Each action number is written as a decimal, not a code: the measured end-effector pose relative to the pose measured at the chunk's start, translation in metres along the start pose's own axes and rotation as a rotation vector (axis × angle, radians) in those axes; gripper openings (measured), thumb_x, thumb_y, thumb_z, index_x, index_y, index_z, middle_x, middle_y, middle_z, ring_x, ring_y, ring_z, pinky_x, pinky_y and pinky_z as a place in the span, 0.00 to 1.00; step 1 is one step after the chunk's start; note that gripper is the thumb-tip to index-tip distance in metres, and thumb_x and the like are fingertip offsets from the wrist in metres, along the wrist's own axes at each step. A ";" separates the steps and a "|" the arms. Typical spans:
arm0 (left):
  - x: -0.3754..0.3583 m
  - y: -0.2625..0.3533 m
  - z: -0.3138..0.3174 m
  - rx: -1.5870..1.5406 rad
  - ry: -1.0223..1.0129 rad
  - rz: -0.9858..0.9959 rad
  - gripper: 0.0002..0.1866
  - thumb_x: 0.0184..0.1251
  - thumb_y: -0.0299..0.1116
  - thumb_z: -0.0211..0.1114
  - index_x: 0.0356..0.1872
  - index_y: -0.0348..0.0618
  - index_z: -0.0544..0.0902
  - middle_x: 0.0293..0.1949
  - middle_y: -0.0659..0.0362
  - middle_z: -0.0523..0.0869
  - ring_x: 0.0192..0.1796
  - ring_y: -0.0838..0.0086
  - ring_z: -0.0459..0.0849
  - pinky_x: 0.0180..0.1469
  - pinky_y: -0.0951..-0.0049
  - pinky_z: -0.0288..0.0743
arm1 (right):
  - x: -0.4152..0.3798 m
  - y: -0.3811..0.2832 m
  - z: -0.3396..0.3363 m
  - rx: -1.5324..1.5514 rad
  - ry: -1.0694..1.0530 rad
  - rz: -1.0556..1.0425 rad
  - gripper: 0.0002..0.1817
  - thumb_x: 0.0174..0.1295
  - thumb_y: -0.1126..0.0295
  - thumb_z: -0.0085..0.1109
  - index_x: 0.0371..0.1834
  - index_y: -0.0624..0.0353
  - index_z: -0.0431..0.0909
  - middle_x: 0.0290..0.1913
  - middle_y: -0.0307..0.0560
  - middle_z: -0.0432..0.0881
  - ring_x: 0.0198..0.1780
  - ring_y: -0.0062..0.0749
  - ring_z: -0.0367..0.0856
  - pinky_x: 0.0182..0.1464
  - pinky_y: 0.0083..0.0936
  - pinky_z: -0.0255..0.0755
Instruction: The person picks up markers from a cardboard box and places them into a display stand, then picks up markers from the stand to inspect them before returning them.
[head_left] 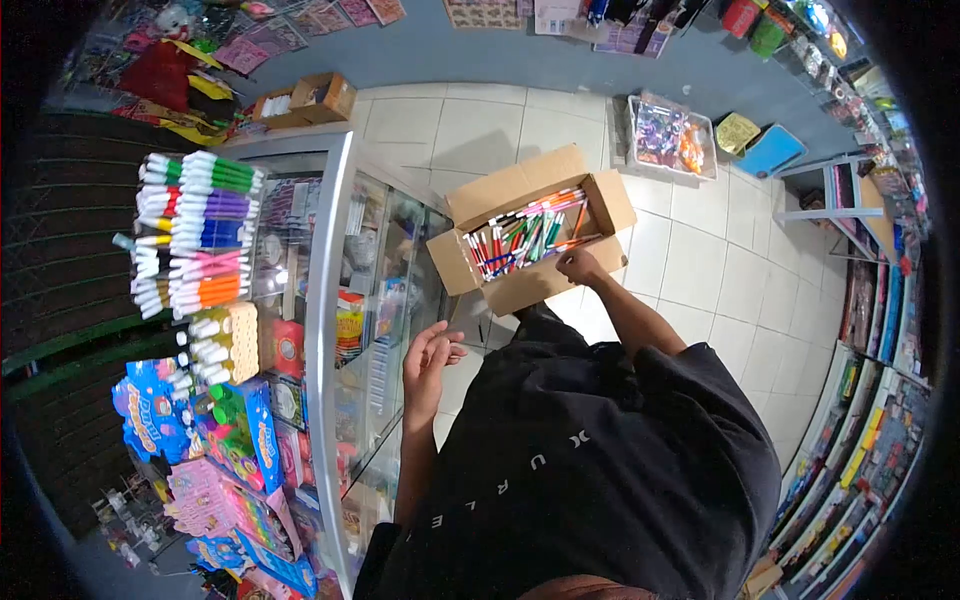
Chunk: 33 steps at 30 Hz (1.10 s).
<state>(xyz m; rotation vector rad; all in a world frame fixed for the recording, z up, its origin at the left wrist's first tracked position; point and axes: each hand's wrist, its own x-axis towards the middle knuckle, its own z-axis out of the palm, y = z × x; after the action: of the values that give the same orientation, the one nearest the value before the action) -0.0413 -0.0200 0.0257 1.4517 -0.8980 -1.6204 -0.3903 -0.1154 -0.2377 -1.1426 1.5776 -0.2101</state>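
Observation:
An open cardboard box (537, 292) sits on the tiled floor ahead of me, its flaps folded outward. Inside lie many loose marker pens (530, 228) in red, orange, green, purple and other colours, many with white ends. My right hand (580, 266) is over the near right edge of the box with its fingers curled in; whatever they may hold is hidden. Beside the glass display case, my left hand (432, 362) is raised, holding nothing, with its fingers loosely bent and apart.
On the glass case (330, 260) at my left stand stacked bundles of markers (212, 230) and colourful toy packs (230, 430). A plastic bin (672, 140) of packaged goods is on the floor beyond the box. Stocked shelves (860, 440) line the right side.

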 end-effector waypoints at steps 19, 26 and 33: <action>0.015 -0.040 0.007 -0.018 0.368 -0.431 0.23 0.73 0.42 0.57 0.59 0.35 0.71 0.48 0.49 0.83 0.42 0.69 0.85 0.45 0.73 0.76 | 0.158 0.057 0.009 -0.391 -0.107 -0.280 0.06 0.54 0.69 0.63 0.32 0.59 0.81 0.33 0.51 0.83 0.38 0.40 0.85 0.37 0.36 0.79; 0.022 -0.053 0.017 -0.072 0.376 -0.523 0.25 0.71 0.40 0.60 0.60 0.33 0.68 0.48 0.45 0.82 0.41 0.63 0.86 0.45 0.69 0.78 | 0.186 0.064 0.006 -1.002 -0.208 -0.116 0.08 0.62 0.69 0.54 0.41 0.52 0.82 0.46 0.46 0.85 0.49 0.40 0.85 0.46 0.38 0.82; 0.027 -0.056 0.014 -0.078 0.424 -0.607 0.20 0.74 0.39 0.56 0.59 0.35 0.71 0.49 0.48 0.82 0.43 0.69 0.85 0.47 0.71 0.76 | 0.201 0.081 0.026 -1.065 -0.237 -0.077 0.08 0.61 0.70 0.55 0.44 0.52 0.77 0.39 0.50 0.84 0.42 0.43 0.86 0.39 0.37 0.82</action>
<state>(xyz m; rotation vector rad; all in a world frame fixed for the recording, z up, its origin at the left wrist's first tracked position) -0.0620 -0.0184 -0.0349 2.0338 -0.1503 -1.6260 -0.3953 -0.2126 -0.4326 -1.9357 1.4200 0.7862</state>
